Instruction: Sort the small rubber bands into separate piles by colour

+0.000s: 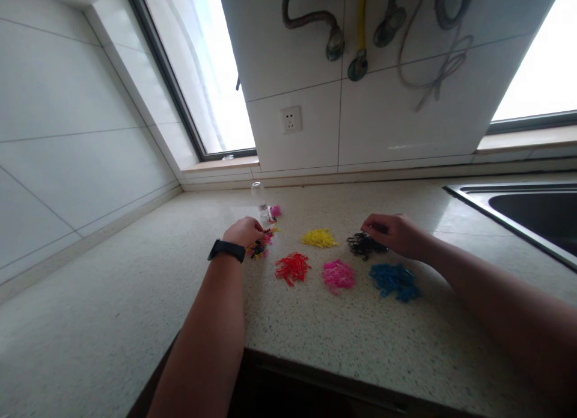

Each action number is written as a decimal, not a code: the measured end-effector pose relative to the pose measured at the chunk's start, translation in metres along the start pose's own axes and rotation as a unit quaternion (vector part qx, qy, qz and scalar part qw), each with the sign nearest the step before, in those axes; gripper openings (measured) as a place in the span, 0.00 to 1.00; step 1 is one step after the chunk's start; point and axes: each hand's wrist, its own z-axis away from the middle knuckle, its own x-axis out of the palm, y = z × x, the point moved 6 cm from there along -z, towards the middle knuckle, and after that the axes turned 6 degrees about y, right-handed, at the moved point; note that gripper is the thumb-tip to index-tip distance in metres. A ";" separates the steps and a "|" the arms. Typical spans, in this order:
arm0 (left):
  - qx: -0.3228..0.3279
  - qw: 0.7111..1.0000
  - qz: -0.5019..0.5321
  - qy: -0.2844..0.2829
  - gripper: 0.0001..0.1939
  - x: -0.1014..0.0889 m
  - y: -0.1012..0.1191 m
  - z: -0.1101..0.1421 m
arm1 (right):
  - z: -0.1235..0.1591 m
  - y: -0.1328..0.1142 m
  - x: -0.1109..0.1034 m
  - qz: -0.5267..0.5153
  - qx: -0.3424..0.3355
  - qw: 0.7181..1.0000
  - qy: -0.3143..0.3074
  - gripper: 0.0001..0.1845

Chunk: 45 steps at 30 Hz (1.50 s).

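My left hand (244, 230), with a dark band on its wrist, reaches to a mixed-colour pile of small elastic bands (258, 248). Its fingertips are pinched together at the pile's edge; what they hold is too small to make out. My right hand (393, 231) hovers over a pile of black elastic bands (364, 246), thumb and finger closed, anything between them hidden. Between and before my hands lie sorted piles: yellow bands (319, 237), red bands (293, 268), pink bands (338, 276) and blue bands (395, 281).
A clear bottle (258, 195) stands behind the mixed pile, with a pink clump (274, 211) beside it. A metal sink (478, 195) is set into the speckled counter (315, 328) at right. Hoses (360, 21) and a socket (291, 119) are on the tiled wall.
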 end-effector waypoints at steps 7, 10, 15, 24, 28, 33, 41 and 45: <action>-0.011 1.000 0.004 0.018 0.09 -0.001 0.002 0.003 | 0.000 -0.002 0.000 0.003 -0.008 1.000 -0.005 0.17; 0.000 0.999 0.015 0.030 0.09 -0.002 0.004 0.002 | 0.000 -0.003 -0.002 0.002 -0.013 1.000 0.001 0.16; 0.063 0.996 0.045 0.048 0.09 -0.011 0.020 0.007 | 0.000 -0.006 -0.001 0.005 -0.009 1.000 -0.002 0.16; 0.265 0.951 0.147 0.055 0.04 -0.018 0.094 0.035 | 0.001 -0.039 -0.001 0.029 -0.048 0.998 -0.015 0.13; 0.321 0.912 0.256 -0.011 0.06 -0.006 0.131 0.055 | 0.006 -0.076 0.002 -0.010 -0.085 0.996 -0.025 0.11; 0.366 0.879 0.299 -0.067 0.09 0.005 0.159 0.074 | 0.016 -0.123 0.006 -0.031 -0.167 0.985 -0.030 0.10; 0.374 0.859 0.339 -0.087 0.09 0.007 0.163 0.079 | 0.019 -0.132 0.002 0.009 -0.217 0.976 0.012 0.07; 0.346 0.862 0.357 -0.100 0.13 0.011 0.161 0.078 | 0.017 -0.124 0.001 0.025 -0.201 0.979 0.016 0.06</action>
